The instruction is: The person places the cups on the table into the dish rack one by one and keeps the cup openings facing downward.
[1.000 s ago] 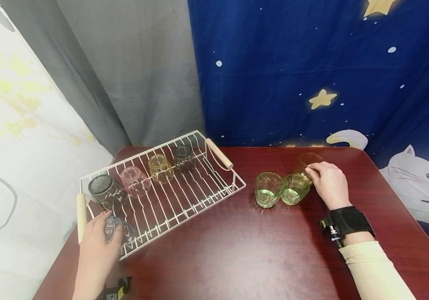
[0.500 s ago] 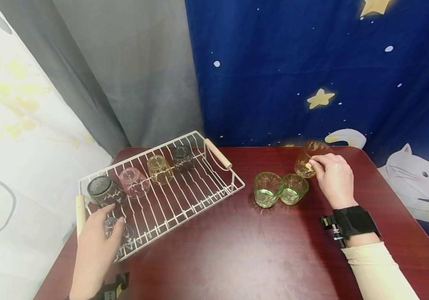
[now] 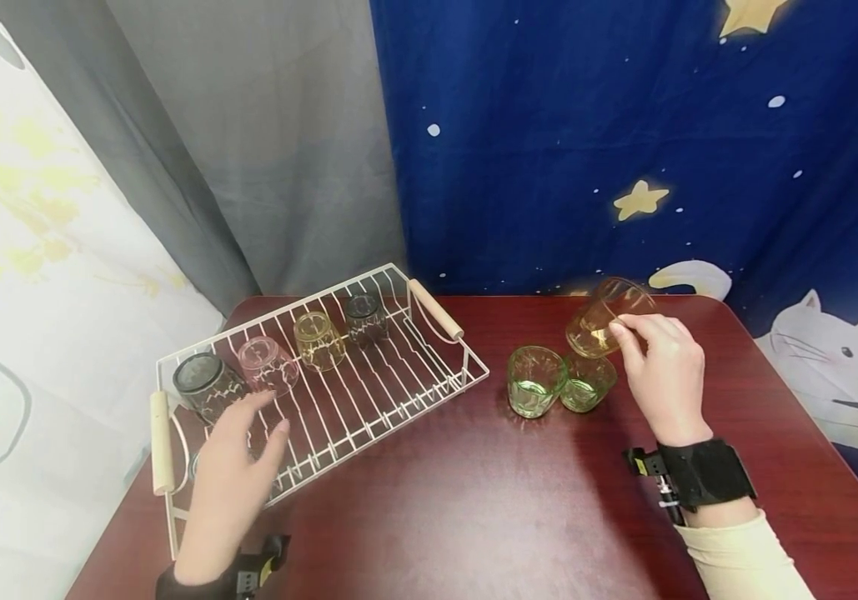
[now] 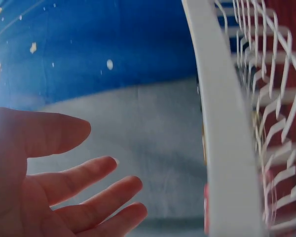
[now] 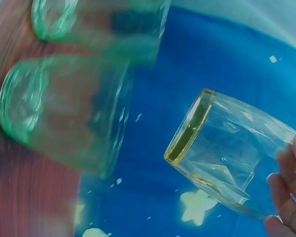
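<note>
My right hand (image 3: 664, 375) pinches a clear amber glass (image 3: 599, 329) near its rim. The glass is tilted, held up behind and partly above two green glasses (image 3: 535, 383), which stand upright side by side on the table. In the right wrist view, fingertips (image 5: 286, 192) grip the amber glass (image 5: 227, 153) at its rim end, its thick base pointing away. My left hand (image 3: 229, 479) is over the near left part of a white wire rack (image 3: 368, 437), fingers spread and holding nothing. It mostly hides a bluish glass in that corner.
Upside-down in the rack stand a large dark grey glass (image 3: 207, 383), a pink glass (image 3: 268, 365), a yellow glass (image 3: 319, 342) and a small dark glass (image 3: 365, 321). The rack has wooden handles (image 3: 438, 308) at both ends. Curtains hang behind the red-brown table (image 3: 429, 517).
My right hand has lifted the amber glass off the table and tilted it, moving it slightly left. My left hand has let go of the bluish glass and moved right over the rack.
</note>
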`<state>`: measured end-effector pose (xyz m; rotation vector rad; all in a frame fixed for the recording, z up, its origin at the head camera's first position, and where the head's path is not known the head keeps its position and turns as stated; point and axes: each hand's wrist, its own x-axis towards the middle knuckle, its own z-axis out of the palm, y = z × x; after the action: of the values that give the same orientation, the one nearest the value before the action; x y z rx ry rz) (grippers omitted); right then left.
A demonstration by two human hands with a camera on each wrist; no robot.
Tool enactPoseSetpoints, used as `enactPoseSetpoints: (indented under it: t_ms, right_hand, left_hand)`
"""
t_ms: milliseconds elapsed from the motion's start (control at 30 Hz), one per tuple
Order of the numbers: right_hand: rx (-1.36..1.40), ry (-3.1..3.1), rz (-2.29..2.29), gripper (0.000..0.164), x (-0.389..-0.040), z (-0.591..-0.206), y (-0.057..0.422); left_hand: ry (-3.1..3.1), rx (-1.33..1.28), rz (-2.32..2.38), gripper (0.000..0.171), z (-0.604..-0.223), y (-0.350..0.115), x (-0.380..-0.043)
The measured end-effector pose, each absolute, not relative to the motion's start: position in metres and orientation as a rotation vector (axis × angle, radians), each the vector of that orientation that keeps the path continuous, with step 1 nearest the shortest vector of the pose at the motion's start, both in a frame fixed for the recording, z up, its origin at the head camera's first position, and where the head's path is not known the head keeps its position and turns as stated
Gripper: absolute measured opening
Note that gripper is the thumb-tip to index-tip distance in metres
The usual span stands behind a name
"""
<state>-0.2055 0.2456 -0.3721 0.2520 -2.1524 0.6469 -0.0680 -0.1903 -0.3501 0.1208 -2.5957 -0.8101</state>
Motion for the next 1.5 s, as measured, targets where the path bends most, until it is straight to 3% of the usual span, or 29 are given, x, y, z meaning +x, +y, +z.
enactPoseSetpoints:
  t_ms: [800, 1500]
  right_hand:
    - [0.301, -1.942, 1.105, 0.010, -0.152, -0.386, 0.177]
    - [0.054, -1.764, 1.889, 0.007, -0.121, -0.403, 0.143]
  left_hand:
    - [-2.593, -0.219, -1.401, 0.064, -0.369, -0.104, -0.107]
    - [-2.504, -0.556, -1.952, 0.073, -0.397, -0.048, -0.118]
